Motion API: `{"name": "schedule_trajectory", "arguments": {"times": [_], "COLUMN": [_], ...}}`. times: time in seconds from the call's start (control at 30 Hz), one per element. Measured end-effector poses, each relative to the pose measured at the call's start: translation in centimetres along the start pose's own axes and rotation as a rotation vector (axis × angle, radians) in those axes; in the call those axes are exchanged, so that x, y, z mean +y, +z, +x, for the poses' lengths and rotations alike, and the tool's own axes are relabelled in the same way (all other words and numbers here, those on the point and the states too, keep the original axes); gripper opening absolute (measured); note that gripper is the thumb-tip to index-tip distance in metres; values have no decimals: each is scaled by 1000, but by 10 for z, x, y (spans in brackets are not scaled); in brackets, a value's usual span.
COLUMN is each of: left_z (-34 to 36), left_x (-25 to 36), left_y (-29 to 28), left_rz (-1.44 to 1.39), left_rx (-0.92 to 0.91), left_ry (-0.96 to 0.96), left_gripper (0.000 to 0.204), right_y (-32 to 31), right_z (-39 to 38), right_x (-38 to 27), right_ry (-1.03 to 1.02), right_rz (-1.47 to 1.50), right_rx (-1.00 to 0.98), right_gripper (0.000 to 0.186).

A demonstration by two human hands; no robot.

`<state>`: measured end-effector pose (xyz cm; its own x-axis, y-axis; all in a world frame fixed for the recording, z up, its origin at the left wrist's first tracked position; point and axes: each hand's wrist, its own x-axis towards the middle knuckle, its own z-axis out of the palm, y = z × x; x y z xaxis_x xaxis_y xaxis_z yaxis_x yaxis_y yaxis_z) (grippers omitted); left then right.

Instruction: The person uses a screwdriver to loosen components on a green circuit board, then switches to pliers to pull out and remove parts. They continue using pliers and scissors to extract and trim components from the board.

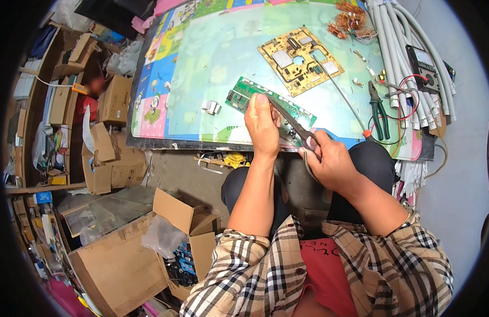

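My left hand [263,124] grips a long green circuit board [243,94] at its near end, tilted over the edge of the colourful mat. My right hand [329,161] holds a pair of dark pliers [296,126] whose jaws reach the board just under my left fingers. Both forearms come up from the lower edge above my dark trousers and checked shirt.
A yellow circuit board [300,59] lies farther back on the mat [212,47]. Green-handled pliers [379,112], a multimeter [425,66] with red leads, white tubes [413,47] and copper coils [350,20] sit right. Open cardboard boxes [133,253] stand left on the floor.
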<state>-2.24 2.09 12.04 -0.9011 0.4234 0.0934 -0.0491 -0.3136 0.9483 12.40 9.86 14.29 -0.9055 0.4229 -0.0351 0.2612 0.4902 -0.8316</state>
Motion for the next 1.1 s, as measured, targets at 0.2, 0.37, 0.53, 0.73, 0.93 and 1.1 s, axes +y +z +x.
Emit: {"name": "schedule_trajectory", "arguments": {"times": [0.2,0.37,0.53,0.73,0.93,1.1], "left_z": [6,5,2,-2,-17,-4], "left_x": [4,12,22,30,37,34], "left_y": [-12,-21,-26,-25,-8,-23], "left_rz": [-65,-60,-43,-87,-76,-527], "left_rx": [-74,-138,-192,-211,-216,-278], "left_ry": [-19,-88,-108,-115,-188,-302], "left_gripper": [35,35,34,30,32,39], "right_y": [0,-7,-18,-36,-43,-40], "right_z": [2,2,0,-3,-1,3], "right_x": [-11,-5,-6,-21,-24,-12], "right_ry": [93,133,359,443,440,253], "right_rz": [264,537,840,1076,1150,765], "right_rx": [-144,-306,-510,-610,-590,-329], "right_gripper": [28,26,32,37,33,30]}}
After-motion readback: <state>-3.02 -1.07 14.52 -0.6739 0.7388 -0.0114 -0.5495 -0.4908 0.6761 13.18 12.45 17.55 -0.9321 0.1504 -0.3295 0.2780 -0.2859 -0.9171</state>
